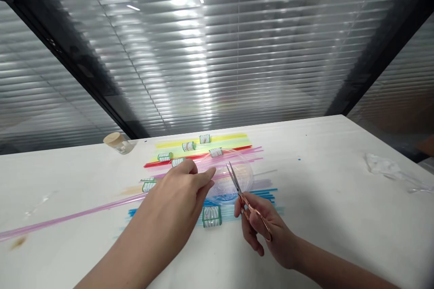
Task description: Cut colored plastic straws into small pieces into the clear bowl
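Observation:
My right hand [262, 223] is closed around a pair of small scissors [240, 194] with copper-coloured handles. Their blades point up and stand slightly apart. My left hand [183, 189] has its fingers pinched, and a bundle of long purple strips [84, 210] runs from the left edge to beneath it. The fingers hide how the strips are gripped. Under both hands lies a clear round plastic dish [249, 174]. Bundles of coloured strips, yellow [230, 137], red [152, 163], pink [256, 150] and blue [266, 193], lie crosswise around the dish.
Several bundles carry patterned paper bands, such as the green-edged one [212, 216]. A clear jar with a wooden lid [114, 139] stands at the back left. Crumpled clear plastic [383, 166] lies at the right on the white table [325, 162]. Blinds [257, 54] rise behind.

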`<action>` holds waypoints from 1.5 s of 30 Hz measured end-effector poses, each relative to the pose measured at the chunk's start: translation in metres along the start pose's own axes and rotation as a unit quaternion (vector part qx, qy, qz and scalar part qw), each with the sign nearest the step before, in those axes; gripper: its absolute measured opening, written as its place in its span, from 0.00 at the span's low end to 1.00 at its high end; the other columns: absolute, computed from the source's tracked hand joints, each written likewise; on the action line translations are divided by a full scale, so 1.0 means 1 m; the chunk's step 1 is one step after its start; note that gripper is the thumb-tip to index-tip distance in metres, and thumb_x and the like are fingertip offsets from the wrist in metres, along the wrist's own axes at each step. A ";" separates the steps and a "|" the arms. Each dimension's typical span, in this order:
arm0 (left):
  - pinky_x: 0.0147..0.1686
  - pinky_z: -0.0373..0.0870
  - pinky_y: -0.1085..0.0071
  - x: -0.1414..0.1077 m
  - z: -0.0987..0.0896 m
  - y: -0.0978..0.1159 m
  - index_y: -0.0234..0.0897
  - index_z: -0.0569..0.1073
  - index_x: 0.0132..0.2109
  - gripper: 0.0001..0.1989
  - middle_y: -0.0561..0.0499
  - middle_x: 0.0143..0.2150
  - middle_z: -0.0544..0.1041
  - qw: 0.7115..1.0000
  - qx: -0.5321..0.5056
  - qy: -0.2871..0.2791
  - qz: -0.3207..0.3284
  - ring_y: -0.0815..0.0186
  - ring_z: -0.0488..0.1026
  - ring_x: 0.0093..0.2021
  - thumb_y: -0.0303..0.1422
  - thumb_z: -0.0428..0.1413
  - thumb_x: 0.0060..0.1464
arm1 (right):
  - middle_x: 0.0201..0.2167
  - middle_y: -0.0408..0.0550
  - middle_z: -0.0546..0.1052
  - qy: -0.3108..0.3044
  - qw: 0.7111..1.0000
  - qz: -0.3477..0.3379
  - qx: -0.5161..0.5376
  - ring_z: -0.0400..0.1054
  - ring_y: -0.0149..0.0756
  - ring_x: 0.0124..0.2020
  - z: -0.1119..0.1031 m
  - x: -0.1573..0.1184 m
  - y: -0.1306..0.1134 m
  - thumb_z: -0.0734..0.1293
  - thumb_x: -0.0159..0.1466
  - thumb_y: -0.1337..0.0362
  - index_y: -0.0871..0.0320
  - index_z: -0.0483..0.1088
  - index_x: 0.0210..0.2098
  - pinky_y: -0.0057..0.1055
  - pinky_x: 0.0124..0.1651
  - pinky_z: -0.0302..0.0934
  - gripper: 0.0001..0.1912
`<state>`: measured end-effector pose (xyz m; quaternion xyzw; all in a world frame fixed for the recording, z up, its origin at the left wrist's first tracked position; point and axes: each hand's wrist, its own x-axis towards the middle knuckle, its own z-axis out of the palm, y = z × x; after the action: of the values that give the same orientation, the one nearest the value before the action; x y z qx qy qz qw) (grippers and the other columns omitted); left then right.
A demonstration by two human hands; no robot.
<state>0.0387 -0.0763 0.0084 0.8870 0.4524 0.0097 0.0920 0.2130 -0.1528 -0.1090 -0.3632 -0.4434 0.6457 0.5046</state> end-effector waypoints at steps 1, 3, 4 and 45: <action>0.35 0.63 0.65 0.000 0.000 0.001 0.43 0.74 0.39 0.20 0.50 0.36 0.68 1.000 0.000 -0.004 -0.002 0.63 0.68 0.34 0.39 0.39 0.68 | 0.12 0.32 0.60 0.000 1.000 0.004 0.004 0.47 0.23 0.11 0.000 0.000 0.001 0.64 0.59 0.34 0.57 0.62 0.35 0.20 0.15 0.42 0.30; 0.34 0.62 0.66 0.001 0.000 0.003 0.43 0.73 0.40 0.19 0.50 0.35 0.67 1.000 0.004 -0.017 -0.011 0.64 0.68 0.33 0.39 0.38 0.68 | 0.12 0.31 0.60 0.001 1.000 0.007 0.011 0.47 0.23 0.10 -0.001 0.001 0.003 0.64 0.59 0.35 0.57 0.62 0.35 0.20 0.14 0.42 0.29; 0.33 0.62 0.66 0.001 0.000 0.005 0.43 0.73 0.40 0.19 0.51 0.35 0.67 1.000 0.009 -0.022 -0.015 0.64 0.68 0.32 0.39 0.38 0.68 | 0.11 0.31 0.60 0.002 1.000 0.007 0.013 0.46 0.23 0.10 -0.001 0.001 0.003 0.63 0.60 0.36 0.57 0.62 0.35 0.20 0.14 0.41 0.28; 0.29 0.62 0.69 0.008 0.003 0.016 0.37 0.70 0.36 0.19 0.48 0.33 0.69 0.996 0.063 -0.063 -0.017 0.65 0.70 0.29 0.33 0.37 0.67 | 0.11 0.28 0.53 0.026 0.998 0.059 0.025 0.38 0.22 0.15 0.003 0.003 -0.011 0.64 0.59 0.35 0.54 0.55 0.27 0.24 0.18 0.36 0.29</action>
<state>0.0566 -0.0798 0.0078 0.8819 0.4607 -0.0763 0.0641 0.2128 -0.1500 -0.0977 -0.3928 -0.3914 0.6754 0.4862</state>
